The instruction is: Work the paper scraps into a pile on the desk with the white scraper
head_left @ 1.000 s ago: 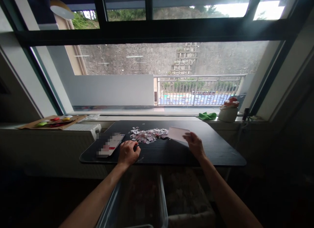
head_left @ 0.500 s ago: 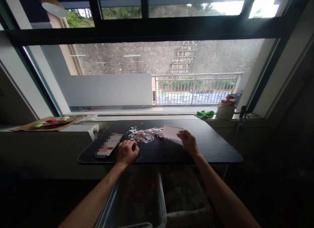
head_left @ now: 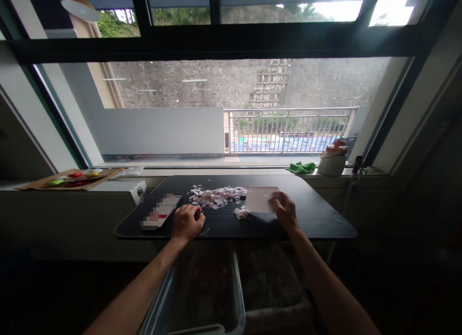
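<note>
A thin, pale, flat card point(head_left: 260, 198) is pinched at its right edge by my right hand point(head_left: 285, 210), raised slightly over the dark table. By the card's lower left corner lies a small clump of paper scraps point(head_left: 240, 212). The larger pile of small white and pinkish paper scraps point(head_left: 218, 197) spreads behind it, across the middle of the table. My left hand point(head_left: 188, 220) rests closed near the front edge, with a small dark thing showing between thumb and fingers that I cannot make out. To its left lies a flat white-and-red printed item point(head_left: 161, 213), partly blurred.
Under the table's front edge point(head_left: 325, 236) stand a clear plastic bin point(head_left: 236, 287) and a lined container point(head_left: 277, 315). On the sill are a green cloth point(head_left: 301, 168) and a white pot point(head_left: 331, 164). A radiator point(head_left: 119, 187) stands at left.
My right hand has moved the card right and toward me. A small clump of scraps now lies nearer, apart from the main pile. My left hand has stayed in place.
</note>
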Motion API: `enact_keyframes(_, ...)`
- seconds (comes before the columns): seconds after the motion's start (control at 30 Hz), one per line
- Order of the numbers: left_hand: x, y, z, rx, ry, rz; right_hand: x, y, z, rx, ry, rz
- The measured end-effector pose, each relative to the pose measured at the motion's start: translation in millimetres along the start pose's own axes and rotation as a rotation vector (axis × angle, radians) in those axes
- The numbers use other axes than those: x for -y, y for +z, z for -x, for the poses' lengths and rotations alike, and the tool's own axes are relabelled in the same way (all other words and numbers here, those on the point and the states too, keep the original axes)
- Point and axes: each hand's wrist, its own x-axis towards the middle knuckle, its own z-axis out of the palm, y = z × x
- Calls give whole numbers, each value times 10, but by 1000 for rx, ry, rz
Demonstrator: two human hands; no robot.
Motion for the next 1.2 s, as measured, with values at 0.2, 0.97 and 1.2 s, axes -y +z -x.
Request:
enact_keyframes(0.2, 1, -1, 3, 4, -1, 0, 16, -24, 5, -1, 21, -5)
enact_keyframes(0.97, -7, -3, 2, -20, 8, -2, 80, -30, 5, 98, 143, 37)
enact_keyframes(1.2, 4, 0, 5, -6, 0, 0, -2, -23, -22, 75, 127, 50)
